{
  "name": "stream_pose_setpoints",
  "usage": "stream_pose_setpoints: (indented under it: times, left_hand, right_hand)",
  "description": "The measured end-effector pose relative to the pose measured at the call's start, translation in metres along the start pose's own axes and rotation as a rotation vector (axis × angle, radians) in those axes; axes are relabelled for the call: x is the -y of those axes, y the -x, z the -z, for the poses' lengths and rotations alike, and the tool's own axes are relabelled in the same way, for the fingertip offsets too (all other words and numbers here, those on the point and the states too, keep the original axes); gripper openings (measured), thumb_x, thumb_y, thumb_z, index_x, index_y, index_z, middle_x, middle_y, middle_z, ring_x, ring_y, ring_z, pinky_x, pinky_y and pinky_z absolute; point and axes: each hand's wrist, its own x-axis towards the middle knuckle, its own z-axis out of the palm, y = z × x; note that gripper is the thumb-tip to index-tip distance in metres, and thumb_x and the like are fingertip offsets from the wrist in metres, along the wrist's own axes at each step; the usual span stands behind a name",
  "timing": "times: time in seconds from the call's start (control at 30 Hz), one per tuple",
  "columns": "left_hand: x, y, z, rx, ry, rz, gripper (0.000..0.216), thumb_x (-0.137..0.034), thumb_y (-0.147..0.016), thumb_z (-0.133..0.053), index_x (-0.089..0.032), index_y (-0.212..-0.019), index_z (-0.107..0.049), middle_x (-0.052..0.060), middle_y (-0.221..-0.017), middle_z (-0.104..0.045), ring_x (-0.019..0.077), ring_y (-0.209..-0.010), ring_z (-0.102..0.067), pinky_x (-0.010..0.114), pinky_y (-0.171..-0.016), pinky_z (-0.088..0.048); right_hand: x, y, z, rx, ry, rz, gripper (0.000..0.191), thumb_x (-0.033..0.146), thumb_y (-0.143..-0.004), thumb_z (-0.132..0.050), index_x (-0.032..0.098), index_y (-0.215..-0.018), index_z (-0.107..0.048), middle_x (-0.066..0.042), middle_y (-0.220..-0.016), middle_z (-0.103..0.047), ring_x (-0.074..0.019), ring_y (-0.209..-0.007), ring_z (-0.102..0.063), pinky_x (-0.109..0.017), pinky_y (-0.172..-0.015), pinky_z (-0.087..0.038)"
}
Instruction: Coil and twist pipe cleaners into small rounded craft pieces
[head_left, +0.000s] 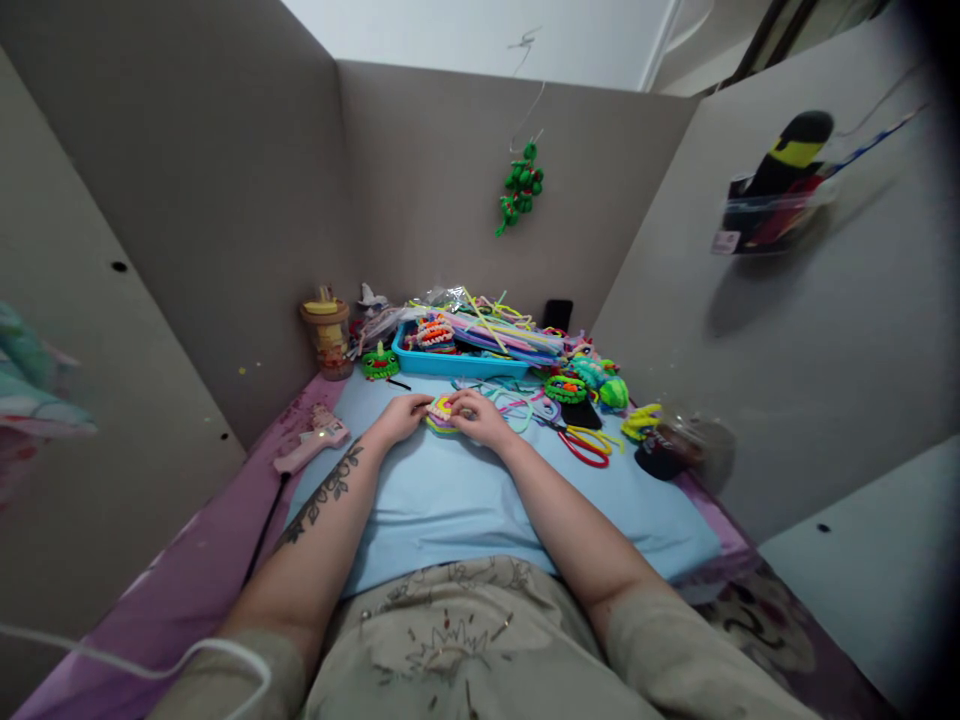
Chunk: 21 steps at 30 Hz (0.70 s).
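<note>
Both hands meet over the light blue cloth (450, 500) at the middle of the table. Between them is a small craft piece (441, 413) of bent fuzzy pipe cleaners, in yellow, pink, green and purple. My left hand (405, 415) pinches its left edge with closed fingers. On the other side, my right hand (478, 416) has its fingers closed on the piece's right side, covering part of it. Loose pipe cleaners (517, 405) in pastel colours lie just beyond my right hand. Pliers with red and yellow handles (587, 445) rest to its right.
A blue tray (465, 367) heaped with pipe cleaners stands at the back. Green finished pieces (380, 362) sit beside it. To the left are a pink glue gun (313, 445) with a cord and a lidded cup (328, 335). Grey panels (510, 120) enclose the table.
</note>
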Motion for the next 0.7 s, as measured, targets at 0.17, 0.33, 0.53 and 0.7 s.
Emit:
stream_pose_setpoints:
  times: [0.17, 0.33, 0.53, 0.7]
  left_hand:
    - [-0.001, -0.003, -0.003, -0.045, -0.037, 0.079, 0.036, -0.018, -0.079, -0.045, -0.013, -0.107, -0.068, 0.010, -0.102, -0.070, 0.0213, -0.090, -0.064, 0.032, -0.084, -0.047]
    - [-0.001, 0.003, 0.005, 0.091, 0.072, -0.019, 0.041, -0.026, -0.077, -0.049, -0.015, -0.114, -0.063, 0.007, -0.109, -0.068, 0.0216, -0.092, -0.063, 0.032, -0.085, -0.047]
    - [-0.004, 0.003, 0.003, 0.046, 0.067, -0.001, 0.039, -0.031, -0.080, -0.047, -0.016, -0.109, -0.067, 0.007, -0.105, -0.070, 0.0217, -0.089, -0.064, 0.031, -0.082, -0.048]
    - [-0.005, 0.000, -0.002, -0.049, -0.005, 0.083, 0.036, -0.031, -0.080, -0.047, -0.016, -0.103, -0.070, 0.007, -0.097, -0.072, 0.0214, -0.085, -0.064, 0.031, -0.079, -0.048]
  right_hand:
    - [-0.001, 0.000, 0.000, -0.009, 0.002, 0.016, 0.004, 0.018, -0.071, -0.059, 0.019, -0.070, -0.063, -0.006, -0.096, -0.059, -0.0197, -0.097, -0.057, -0.036, -0.089, -0.043]
    - [-0.001, 0.000, 0.000, -0.014, -0.003, 0.012, 0.004, 0.019, -0.071, -0.059, 0.019, -0.069, -0.062, -0.006, -0.095, -0.059, -0.0204, -0.098, -0.056, -0.036, -0.089, -0.043]
    - [0.000, 0.000, -0.001, -0.019, -0.010, -0.009, 0.004, 0.020, -0.070, -0.059, 0.019, -0.068, -0.062, -0.006, -0.095, -0.059, -0.0210, -0.097, -0.057, -0.037, -0.089, -0.044]
    - [0.001, 0.000, -0.001, -0.015, -0.008, -0.025, 0.004, 0.021, -0.070, -0.059, 0.020, -0.068, -0.062, -0.006, -0.095, -0.059, -0.0216, -0.099, -0.057, -0.038, -0.089, -0.043]
